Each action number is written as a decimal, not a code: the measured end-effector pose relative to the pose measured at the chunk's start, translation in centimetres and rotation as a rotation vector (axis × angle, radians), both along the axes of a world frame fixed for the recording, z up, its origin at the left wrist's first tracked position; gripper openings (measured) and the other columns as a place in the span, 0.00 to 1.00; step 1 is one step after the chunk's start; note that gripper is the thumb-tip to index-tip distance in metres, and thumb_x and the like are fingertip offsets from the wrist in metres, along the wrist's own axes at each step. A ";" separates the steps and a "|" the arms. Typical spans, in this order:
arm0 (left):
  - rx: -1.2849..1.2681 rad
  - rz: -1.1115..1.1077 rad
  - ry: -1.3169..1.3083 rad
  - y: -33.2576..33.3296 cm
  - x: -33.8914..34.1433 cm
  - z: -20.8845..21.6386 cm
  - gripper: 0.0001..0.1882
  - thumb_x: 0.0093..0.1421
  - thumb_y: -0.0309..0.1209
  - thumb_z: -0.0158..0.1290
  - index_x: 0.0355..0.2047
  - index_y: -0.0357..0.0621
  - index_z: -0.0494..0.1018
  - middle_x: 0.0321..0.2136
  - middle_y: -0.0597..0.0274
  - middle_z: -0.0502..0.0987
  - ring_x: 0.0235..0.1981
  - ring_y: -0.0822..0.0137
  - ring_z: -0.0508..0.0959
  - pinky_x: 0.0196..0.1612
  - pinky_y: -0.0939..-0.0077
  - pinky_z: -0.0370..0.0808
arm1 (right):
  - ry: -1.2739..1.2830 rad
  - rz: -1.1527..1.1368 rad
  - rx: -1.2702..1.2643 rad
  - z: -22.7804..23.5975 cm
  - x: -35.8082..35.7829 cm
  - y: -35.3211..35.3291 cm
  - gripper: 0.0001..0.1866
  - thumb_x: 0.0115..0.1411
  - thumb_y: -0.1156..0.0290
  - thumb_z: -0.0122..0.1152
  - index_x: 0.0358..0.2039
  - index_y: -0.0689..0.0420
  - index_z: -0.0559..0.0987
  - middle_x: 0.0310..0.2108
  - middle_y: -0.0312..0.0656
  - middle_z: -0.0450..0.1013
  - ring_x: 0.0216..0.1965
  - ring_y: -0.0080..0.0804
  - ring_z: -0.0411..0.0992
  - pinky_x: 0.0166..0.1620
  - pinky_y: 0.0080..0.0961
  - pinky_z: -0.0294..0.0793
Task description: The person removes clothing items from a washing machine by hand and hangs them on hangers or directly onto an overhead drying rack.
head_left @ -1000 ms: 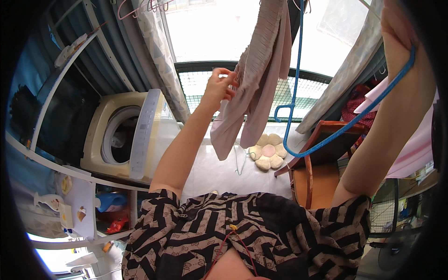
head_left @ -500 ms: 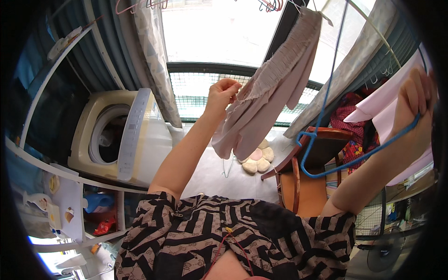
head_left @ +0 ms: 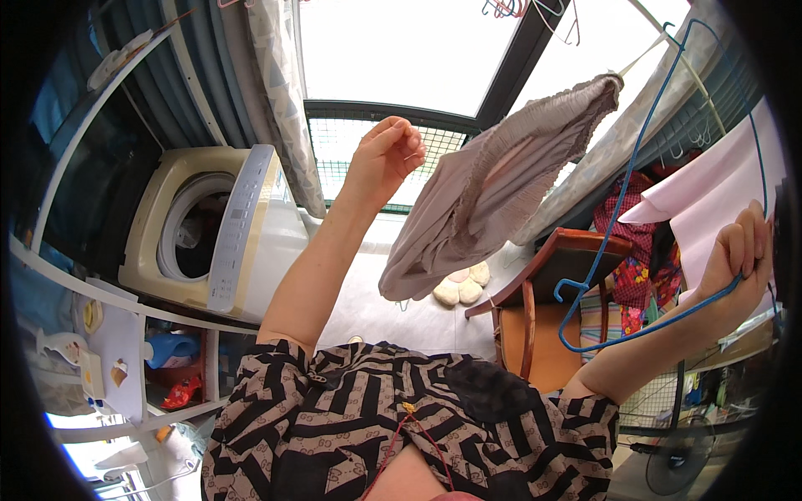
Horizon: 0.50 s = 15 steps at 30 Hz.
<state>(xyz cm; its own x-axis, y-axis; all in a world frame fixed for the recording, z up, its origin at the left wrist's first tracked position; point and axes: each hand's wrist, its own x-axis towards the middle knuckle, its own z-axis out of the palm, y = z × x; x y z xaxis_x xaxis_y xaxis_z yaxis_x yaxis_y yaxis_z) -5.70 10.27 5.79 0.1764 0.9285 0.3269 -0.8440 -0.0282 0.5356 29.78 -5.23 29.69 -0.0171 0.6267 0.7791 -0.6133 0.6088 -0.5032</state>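
A greyish-pink garment with a gathered waistband (head_left: pixel 493 184) hangs in front of me, its waist opening tilted up to the right. What holds it up is not clear. My left hand (head_left: pixel 383 163) is raised just left of the garment, apart from it, with fingers curled and nothing visible in them. At the far right, my right hand (head_left: pixel 739 259) grips a blue clothes hanger (head_left: pixel 652 328), whose long loop reaches up past the window side. Pale pink cloth (head_left: pixel 697 200) hangs just behind that hand.
A top-loading washing machine (head_left: pixel 263 242) stands at left with its lid up. A wooden chair (head_left: pixel 535 334) is at right, near piled red clothes (head_left: pixel 622 204). A flower-shaped mat (head_left: pixel 459 290) lies on the floor. Hangers (head_left: pixel 505 8) hang above the window, and shelves (head_left: pixel 209 367) curve along the left.
My left hand has let go of the garment, which has swung right with its waist opening now showing. My right hand has come down with the blue hanger.
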 end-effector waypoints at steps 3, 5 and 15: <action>-0.025 -0.013 -0.029 0.3 -0.5 -0.9 0.08 0.64 0.31 0.47 0.28 0.42 0.69 0.21 0.64 0.68 0.26 0.69 0.70 0.29 0.79 0.72 | 0.038 -0.001 -0.036 0.8 0.3 -0.4 0.10 0.64 0.80 0.41 0.26 0.58 0.58 0.21 0.36 0.51 0.14 0.19 0.46 0.15 0.16 0.46; -0.031 -0.042 -0.070 0.4 -0.7 -1.5 0.08 0.62 0.30 0.47 0.27 0.42 0.68 0.21 0.64 0.67 0.26 0.70 0.69 0.29 0.80 0.70 | 0.056 0.014 -0.059 1.0 0.7 -0.4 0.14 0.62 0.82 0.42 0.21 0.56 0.56 0.20 0.36 0.51 0.13 0.19 0.45 0.15 0.15 0.45; -0.333 0.050 -0.190 1.8 -3.4 -9.0 0.08 0.61 0.27 0.45 0.24 0.43 0.64 0.19 0.65 0.65 0.23 0.69 0.66 0.27 0.77 0.67 | 0.114 0.172 -0.059 1.5 -4.5 -0.9 0.05 0.65 0.74 0.42 0.34 0.56 0.68 0.20 0.32 0.53 0.14 0.19 0.49 0.14 0.16 0.47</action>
<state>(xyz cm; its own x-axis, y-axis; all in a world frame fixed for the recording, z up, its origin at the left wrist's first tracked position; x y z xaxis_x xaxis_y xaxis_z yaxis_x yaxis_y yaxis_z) -9.08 12.07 -3.22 0.0936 0.9952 0.0282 -0.9310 0.0775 0.3566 25.27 -6.09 31.18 -0.0413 0.6670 0.7439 -0.7608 0.4616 -0.4562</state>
